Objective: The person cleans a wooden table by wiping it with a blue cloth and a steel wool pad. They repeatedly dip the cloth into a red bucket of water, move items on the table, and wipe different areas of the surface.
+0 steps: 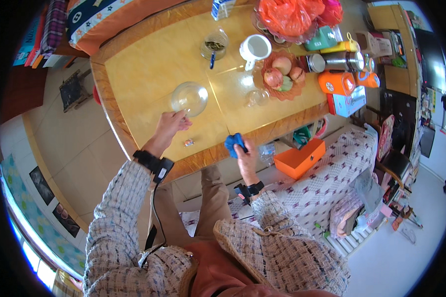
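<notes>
My left hand (172,125) grips the near rim of a clear round glass bowl (190,98) over the yellow tabletop (145,78); I cannot tell whether the bowl rests on it. In my right hand (246,155) is a bunched blue cloth (235,144), at the table's near edge. A small wrapped sweet (188,142) lies just right of my left wrist. Farther off stand a glass pitcher (218,41) with something dark in it, and a white mug (256,48). A clear glass lid or dish (258,97) sits to the right.
A scalloped dish (300,91) of fruit stands on the right, near a steel flask (338,60) and an orange container (336,83). Red plastic bags (291,16) fill the far right corner. Below the table edge, an orange box (299,159) sits beside a patterned sofa cover (342,159).
</notes>
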{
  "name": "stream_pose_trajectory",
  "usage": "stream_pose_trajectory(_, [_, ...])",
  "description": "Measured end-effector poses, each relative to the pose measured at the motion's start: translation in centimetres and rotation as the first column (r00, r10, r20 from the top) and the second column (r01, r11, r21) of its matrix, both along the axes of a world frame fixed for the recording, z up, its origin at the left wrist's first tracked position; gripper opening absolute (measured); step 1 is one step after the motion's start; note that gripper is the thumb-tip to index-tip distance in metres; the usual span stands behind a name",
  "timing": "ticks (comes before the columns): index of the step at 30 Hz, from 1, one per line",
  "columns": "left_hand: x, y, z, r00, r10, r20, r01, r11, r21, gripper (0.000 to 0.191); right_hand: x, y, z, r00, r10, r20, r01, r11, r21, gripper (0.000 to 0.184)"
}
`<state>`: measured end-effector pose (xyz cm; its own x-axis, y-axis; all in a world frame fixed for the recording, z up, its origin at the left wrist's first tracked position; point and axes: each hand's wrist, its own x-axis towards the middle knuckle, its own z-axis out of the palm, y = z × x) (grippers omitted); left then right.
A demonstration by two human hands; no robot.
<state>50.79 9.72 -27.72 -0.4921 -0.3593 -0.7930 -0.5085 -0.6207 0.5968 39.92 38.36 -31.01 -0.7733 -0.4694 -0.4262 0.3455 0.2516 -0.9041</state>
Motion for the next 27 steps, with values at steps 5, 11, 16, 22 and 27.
stream_pose_trajectory(5, [-6.8, 2.1, -2.1, 0.998, -0.062, -0.027, 0.062, 0.998, 0.02, 0.035, -6.7, 5.5, 0.0, 0.852, -0.125, -0.509, 0.276, 0.933, 0.233, 0.034])
stream_pose_trajectory(11, [-10.1, 3.1, -3.5, 0.996, -0.089, -0.029, 0.088, 0.996, -0.01, 0.032, -21.9, 9.7, -0.5, 0.619, -0.259, -0.742, 0.574, 0.794, 0.202, 0.034])
stream_pose_trajectory(16, [-11.4, 3.2, -4.4, 0.996, -0.078, -0.031, 0.077, 0.997, -0.024, 0.033, -32.4, 13.4, -1.6, 0.497, 0.031, -0.867, 0.582, 0.729, 0.36, 0.034])
stream_pose_trajectory(22, [-12.6, 3.4, -3.4, 0.994, -0.087, -0.061, 0.082, 0.994, -0.078, 0.036, -36.3, 14.7, -4.8, 0.459, 0.281, -0.843, 0.457, 0.739, 0.495, 0.032])
stream_pose_trajectory(27, [-11.5, 3.8, -3.1, 0.995, -0.093, -0.045, 0.085, 0.985, -0.152, 0.04, -32.4, 14.1, -6.2, 0.504, 0.262, -0.823, 0.492, 0.695, 0.523, 0.026])
